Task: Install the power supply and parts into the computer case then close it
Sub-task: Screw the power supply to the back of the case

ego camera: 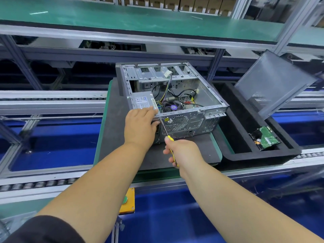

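Gripping the screwdriver (168,137), the right hand (182,153) sets its tip at the computer case (206,95) rear edge. The left hand (140,125) lies with fingers extended over the power supply (142,100) corner.

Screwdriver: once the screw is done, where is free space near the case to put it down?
Bare dark mat lies left of the computer case, and another strip between the case's rear panel and the mat's near edge. The long foam tray compartment looks free; its small one holds a hard drive. Both hands and the screwdriver crowd the case's rear corner.
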Motion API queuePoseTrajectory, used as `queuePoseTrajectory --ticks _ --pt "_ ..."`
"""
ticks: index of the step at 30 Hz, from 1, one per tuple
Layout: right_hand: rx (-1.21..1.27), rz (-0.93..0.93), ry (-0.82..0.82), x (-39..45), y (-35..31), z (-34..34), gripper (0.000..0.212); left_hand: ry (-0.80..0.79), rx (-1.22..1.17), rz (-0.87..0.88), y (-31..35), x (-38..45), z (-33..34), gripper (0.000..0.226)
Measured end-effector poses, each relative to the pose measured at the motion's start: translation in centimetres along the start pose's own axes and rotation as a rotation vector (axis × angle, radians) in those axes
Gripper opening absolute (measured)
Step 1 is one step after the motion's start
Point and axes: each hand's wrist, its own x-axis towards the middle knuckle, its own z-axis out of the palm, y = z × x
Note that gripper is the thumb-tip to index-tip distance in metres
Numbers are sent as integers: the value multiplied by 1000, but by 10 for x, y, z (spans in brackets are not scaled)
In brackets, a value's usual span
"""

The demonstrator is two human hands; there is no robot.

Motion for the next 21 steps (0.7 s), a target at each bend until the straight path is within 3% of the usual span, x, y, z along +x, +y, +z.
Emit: queuePoseTrajectory --ticks 3,7,10,14,18,21 --pt "76 -6 -12 3 4 2 38 20 3 18 -2 1 1 32" --pt "651 314 -421 -1 -1 -6 41 25 7 31 -3 2 2 30" --pt "755 363 -509 -2 -5 -12 37 19 3 33 -3 2 2 31" --pt "624 249 -314 -6 -4 -7 29 30 8 30 -2 2 1 30" --pt "144 20 -9 -4 -3 -3 29 42 12 22 -2 1 3 29" --pt "94 -9 34 -3 -5 -1 35 55 19 41 -3 2 4 29"
